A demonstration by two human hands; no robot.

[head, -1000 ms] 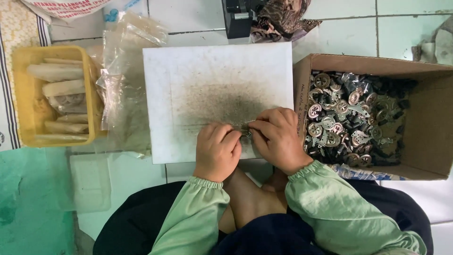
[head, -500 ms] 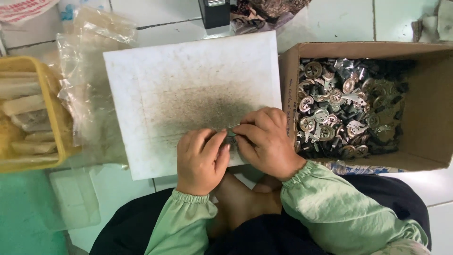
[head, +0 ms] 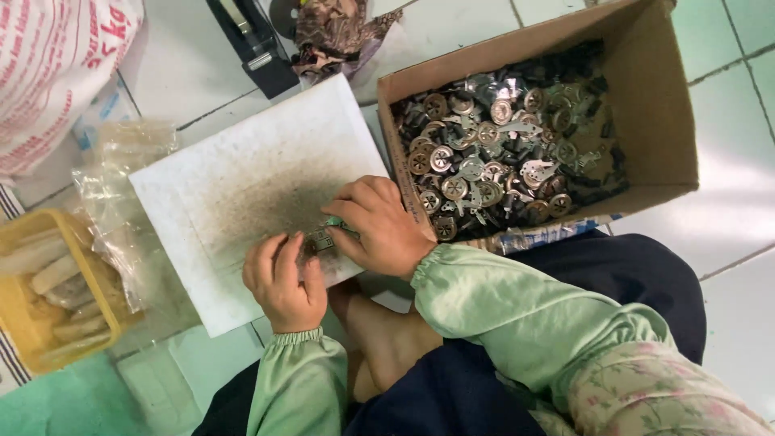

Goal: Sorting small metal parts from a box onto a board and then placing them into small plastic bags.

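A small metal part [head: 321, 240] sits just left of the frame's centre, pinched between two bare hands over a white board [head: 242, 169] stained with dark dust. The left hand [head: 284, 278], below the part, has its fingers curled toward the part and touching its left side. The right hand [head: 378, 224], beside it, has its fingers closed on the part's right side; a bit of green shows at the fingertips, too small to identify. Both wrists wear pale green sleeves.

To the upper right, touching the right hand's knuckles, an open cardboard box [head: 662, 121] holds a heap of round metal discs and dark pieces [head: 500, 153]. At the lower left edge is a yellow basket [head: 20, 323] with pale sticks, with crumpled clear plastic bags [head: 121, 186] beside it.

Judging by the grip, the work goes best with the part kept low over the board and the fingertips close together.
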